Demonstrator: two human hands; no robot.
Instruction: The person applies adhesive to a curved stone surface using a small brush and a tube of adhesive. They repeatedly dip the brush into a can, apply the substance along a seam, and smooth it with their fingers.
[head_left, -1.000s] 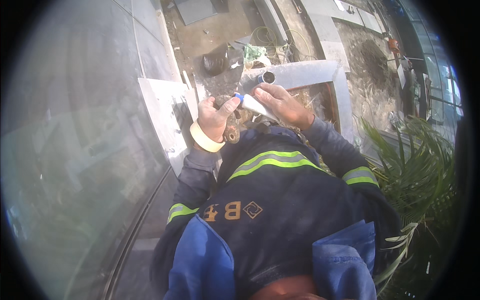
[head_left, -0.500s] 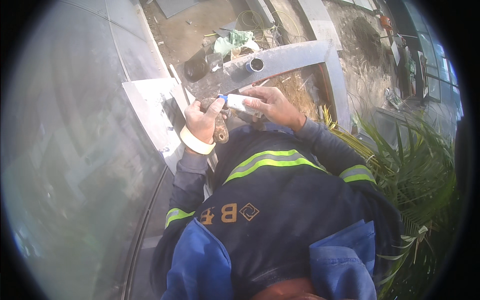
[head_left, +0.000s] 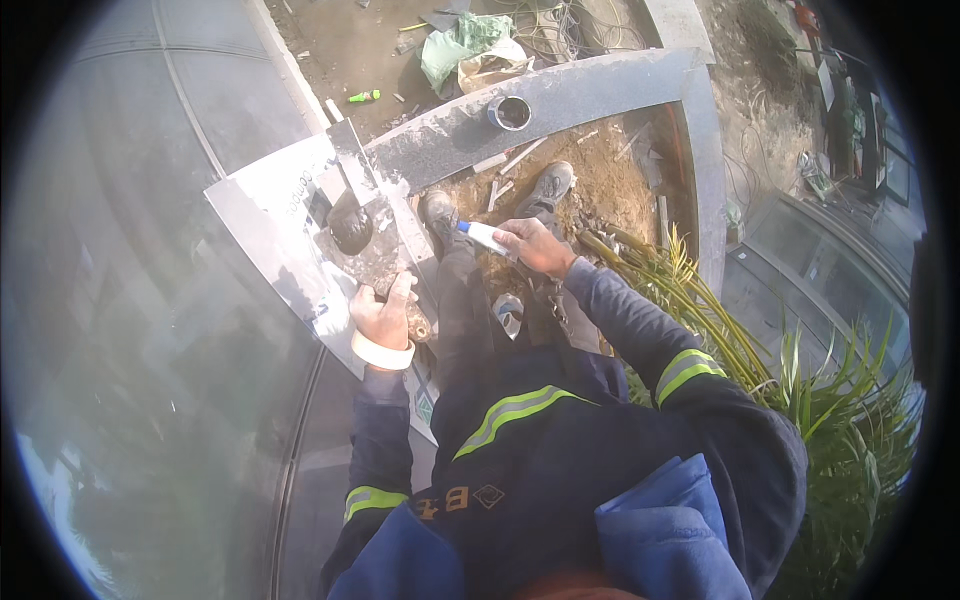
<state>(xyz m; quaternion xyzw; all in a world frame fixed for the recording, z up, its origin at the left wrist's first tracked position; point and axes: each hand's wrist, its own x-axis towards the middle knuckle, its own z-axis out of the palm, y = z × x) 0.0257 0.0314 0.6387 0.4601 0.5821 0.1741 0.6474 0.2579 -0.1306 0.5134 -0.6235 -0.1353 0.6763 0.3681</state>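
Observation:
My left hand (head_left: 382, 318) is closed round the worn handle (head_left: 418, 322) of a trowel. The grey, stained trowel blade (head_left: 372, 265) reaches forward, with a glossy dark lump of paste (head_left: 350, 230) on it. Beneath it lies a white board (head_left: 262, 205) with smears on its face. Over by my legs, my right hand (head_left: 540, 248) grips a white tube with a blue cap (head_left: 484, 236), and the capped end points left toward the trowel. The fingers hide the tube's rear end.
An open can (head_left: 510, 113) stands on a grey stone ledge (head_left: 600, 85) ahead. Behind it lie a green sack (head_left: 455, 50) and coiled cables. Palm fronds (head_left: 800, 390) crowd my right side; a large glass panel (head_left: 150, 330) fills the left. My shoes (head_left: 552, 182) stand on rubble-strewn soil.
My hands, close together before, have moved apart. The left has lowered with the trowel toward the white board; the right has shifted right and nearer with the tube. My view has tilted down.

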